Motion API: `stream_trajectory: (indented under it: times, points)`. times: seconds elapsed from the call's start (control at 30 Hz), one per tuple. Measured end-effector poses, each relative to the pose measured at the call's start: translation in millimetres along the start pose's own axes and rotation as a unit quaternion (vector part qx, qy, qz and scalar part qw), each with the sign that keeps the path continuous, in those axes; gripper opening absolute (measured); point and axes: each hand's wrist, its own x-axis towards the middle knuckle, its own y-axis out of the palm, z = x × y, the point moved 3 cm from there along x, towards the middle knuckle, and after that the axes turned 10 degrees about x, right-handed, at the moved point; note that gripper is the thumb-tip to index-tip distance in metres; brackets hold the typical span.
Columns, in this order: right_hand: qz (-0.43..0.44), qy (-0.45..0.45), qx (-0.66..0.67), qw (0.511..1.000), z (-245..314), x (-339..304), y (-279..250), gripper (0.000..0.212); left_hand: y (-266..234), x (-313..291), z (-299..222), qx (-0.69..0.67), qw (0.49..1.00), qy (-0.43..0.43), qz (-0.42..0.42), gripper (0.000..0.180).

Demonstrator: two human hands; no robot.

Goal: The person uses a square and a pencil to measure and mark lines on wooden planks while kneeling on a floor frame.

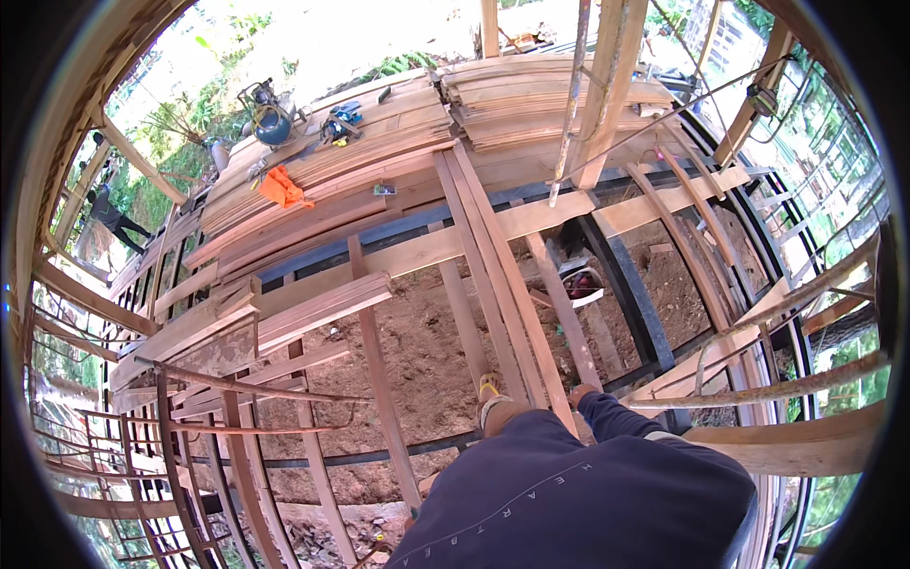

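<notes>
My dark-shirted torso leans over an open timber floor frame. At the end of a dark sleeve, my right hand (pixel 581 393) is down by the near end of a narrow joist (pixel 561 313); its fingers are too small to make out. A small patch of skin beside another joist (pixel 379 408) looks like part of my left hand (pixel 411 523), mostly hidden by my shirt. Between the two, my foot in a yellow sandal (pixel 488 387) is beside a pair of long planks (pixel 488 275) laid across the frame.
Stacked boards (pixel 379 142) spread across the far side, bearing an orange cloth (pixel 283 188) and blue power tools (pixel 343 121). A blue air compressor (pixel 271 123) stands beyond. Bare soil (pixel 417 327) shows through gaps between joists. Rusty metal bars (pixel 787 379) cross at right; another person (pixel 116 218) is far left.
</notes>
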Motion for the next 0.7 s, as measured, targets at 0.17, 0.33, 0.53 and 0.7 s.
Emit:
stream_trajectory:
  times: [0.17, 0.33, 0.53, 0.7]
  points:
    - [-0.001, -0.105, -0.030, 0.994, 32, 16, -78, 0.028, -80, 42, 0, 0.050, 0.994, 0.059, -0.083, 0.053]
    - [-0.068, -0.150, 0.104, 0.981, -38, 68, -62, 0.027, -178, 65, -152, -0.023, 0.986, 0.069, -0.151, 0.036]
    - [-0.208, -0.117, 0.442, 0.864, -122, 114, -96, 0.011, -185, 118, -239, -0.131, 0.974, 0.099, -0.157, 0.030]
    - [-0.084, 0.196, 0.699, 0.682, -50, 73, -140, 0.008, -179, 120, -238, 0.015, 0.995, 0.037, -0.097, 0.043]
